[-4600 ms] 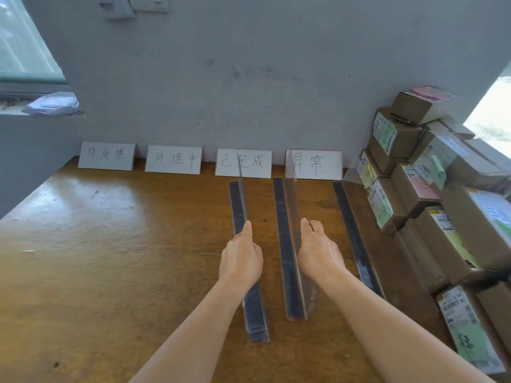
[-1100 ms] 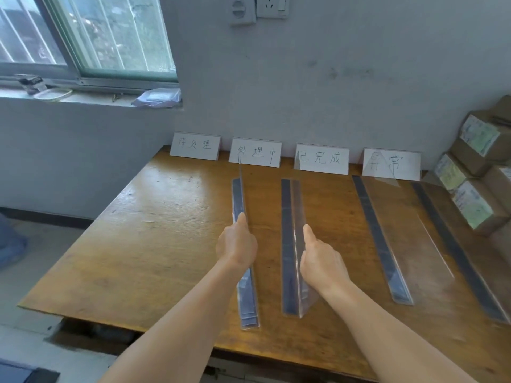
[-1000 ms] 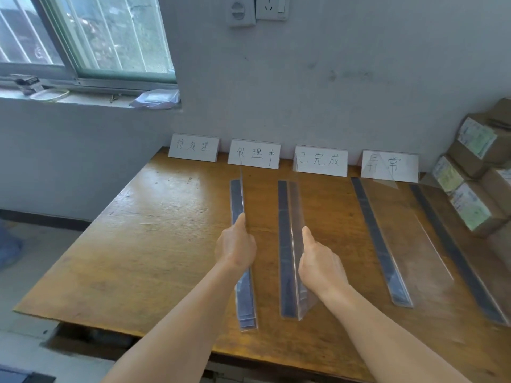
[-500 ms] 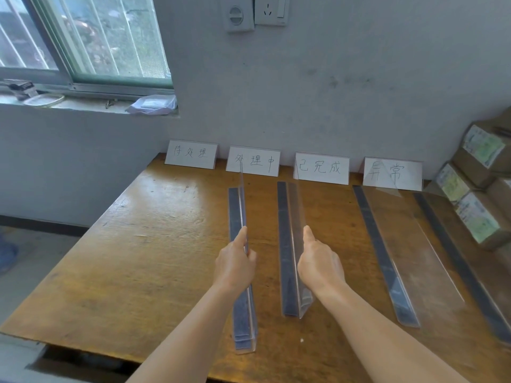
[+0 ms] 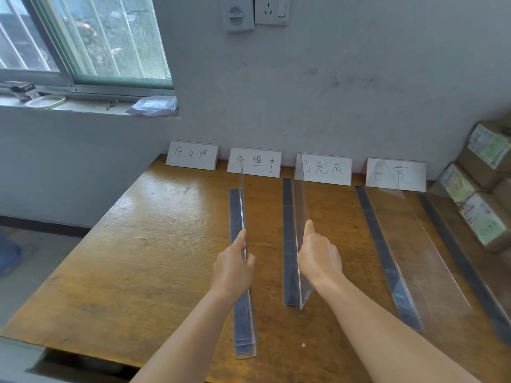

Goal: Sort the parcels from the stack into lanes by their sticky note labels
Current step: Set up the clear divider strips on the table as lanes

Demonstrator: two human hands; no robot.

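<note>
Hands apart, left hand (image 5: 233, 268) pinching one clear divider (image 5: 242, 217), right hand (image 5: 318, 257) gripping the next divider (image 5: 300, 217); parcels (image 5: 481, 189) unsorted, stacked at bench (image 5: 138, 244) right edge.

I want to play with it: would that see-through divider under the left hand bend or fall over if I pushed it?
The divider looks stiff: its top edge runs straight. It is tall and thin on a narrow base, so a sideways push might tip it. The left hand grips its top edge.
</note>
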